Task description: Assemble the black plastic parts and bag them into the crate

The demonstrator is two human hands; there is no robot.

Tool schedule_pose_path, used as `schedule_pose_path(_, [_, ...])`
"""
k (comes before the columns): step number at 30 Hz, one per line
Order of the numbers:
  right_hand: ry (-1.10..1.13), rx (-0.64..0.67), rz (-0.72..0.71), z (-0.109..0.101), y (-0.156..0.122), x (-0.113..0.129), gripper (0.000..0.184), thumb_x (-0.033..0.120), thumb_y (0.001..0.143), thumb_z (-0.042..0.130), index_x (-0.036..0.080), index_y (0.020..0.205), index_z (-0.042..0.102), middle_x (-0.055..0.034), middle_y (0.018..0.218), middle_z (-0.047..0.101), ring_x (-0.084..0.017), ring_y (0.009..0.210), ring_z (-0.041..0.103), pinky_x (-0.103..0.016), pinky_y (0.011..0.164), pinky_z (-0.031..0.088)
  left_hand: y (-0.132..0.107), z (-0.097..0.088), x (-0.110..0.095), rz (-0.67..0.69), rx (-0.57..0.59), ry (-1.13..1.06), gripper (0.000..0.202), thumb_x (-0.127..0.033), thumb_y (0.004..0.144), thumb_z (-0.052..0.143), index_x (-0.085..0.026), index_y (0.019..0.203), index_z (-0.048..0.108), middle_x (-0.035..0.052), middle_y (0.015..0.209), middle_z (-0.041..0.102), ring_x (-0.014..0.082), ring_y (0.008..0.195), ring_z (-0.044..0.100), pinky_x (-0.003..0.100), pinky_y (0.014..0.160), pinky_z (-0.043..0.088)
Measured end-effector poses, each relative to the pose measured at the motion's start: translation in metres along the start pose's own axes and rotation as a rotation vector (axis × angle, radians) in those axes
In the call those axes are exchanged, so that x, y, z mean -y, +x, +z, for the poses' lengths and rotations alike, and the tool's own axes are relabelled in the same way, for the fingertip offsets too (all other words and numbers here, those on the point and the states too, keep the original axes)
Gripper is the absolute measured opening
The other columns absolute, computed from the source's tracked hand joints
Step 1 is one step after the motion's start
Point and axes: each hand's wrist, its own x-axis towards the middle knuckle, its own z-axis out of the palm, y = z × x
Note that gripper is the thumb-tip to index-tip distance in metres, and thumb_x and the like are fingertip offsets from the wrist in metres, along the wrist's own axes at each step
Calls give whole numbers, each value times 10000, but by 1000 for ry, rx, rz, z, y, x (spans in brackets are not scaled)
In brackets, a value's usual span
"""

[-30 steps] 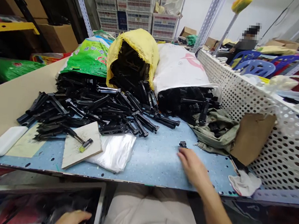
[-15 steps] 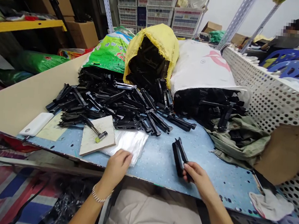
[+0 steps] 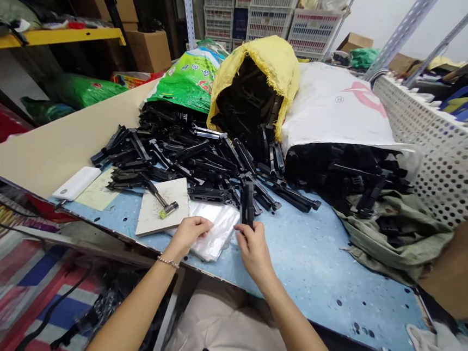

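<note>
A long black plastic part [image 3: 248, 203] is being gripped at its near end by the fingers of the right hand [image 3: 253, 248], close to the front edge of the worktop [image 3: 312, 259]. Its far end is being pointed at the pile of black parts [image 3: 186, 157]. A stack of clear plastic bags [image 3: 218, 224], lying just left of the part at the front edge, is being pinched at its near side by the left hand [image 3: 188, 232]. A small hammer [image 3: 161, 203] is being carried by a pale board [image 3: 152, 215] touching the bags' left side.
</note>
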Motion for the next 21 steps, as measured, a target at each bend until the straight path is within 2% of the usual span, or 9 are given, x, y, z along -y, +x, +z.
schedule_pose_path(3, [-106,21,15,28,12,13,257,404,862,543,226,1002,663,-82,1041,449,-250,991,519,-377,841,447,-3,7,-3,25,-10,-47,278,-394,664,689,-118,667,658,12,639,610,96,556,495,218,544,406])
schedule_pose_path(5, [-120,14,36,40,18,14,217,357,877,515,215,937,667,-75,1011,446,-242,976,520,-365,825,449,-5,8,-5,54,-29,-60,240,-358,676,680,-122,652,648,20,675,622,104,587,511,223,569,420])
schedule_pose_path(9, [-57,-16,39,43,19,5,179,294,864,496,221,855,659,-41,937,435,-197,859,535,-336,791,453,-14,0,-10,145,-169,-52,146,-283,744,608,-144,701,621,48,827,642,146,740,574,255,674,470])
schedule_pose_path(11, [-47,-11,42,39,16,-3,177,307,858,498,227,838,655,-30,913,433,-193,840,536,-337,789,450,-19,-4,-13,302,-201,110,88,-179,762,553,-160,760,639,72,991,644,171,856,594,295,767,488])
schedule_pose_path(14, [-17,5,49,27,12,-8,176,322,858,499,236,832,650,-28,892,455,-200,861,536,-345,803,444,-24,-4,-15,541,-116,493,303,-42,757,457,-187,888,690,81,1082,644,208,975,598,376,904,474])
schedule_pose_path(17, [138,-21,85,6,5,-4,181,344,838,543,247,957,641,-31,890,512,-200,860,537,-340,778,453,-22,0,-15,513,-111,597,382,-25,761,435,-189,982,700,69,1037,666,207,982,615,362,905,493])
schedule_pose_path(19, [401,-16,172,-11,-5,3,258,370,834,563,258,1065,588,-5,815,521,-155,704,524,-282,625,456,-17,4,-14,436,-120,518,321,-82,789,465,-186,971,707,63,1021,675,194,942,635,325,854,517])
schedule_pose_path(21, [769,79,321,-26,-16,11,289,395,838,573,279,1097,521,49,685,477,-89,494,410,-197,437,347,-12,8,-11,380,-86,406,288,-129,804,485,-179,981,707,70,1022,682,192,923,645,314,823,524])
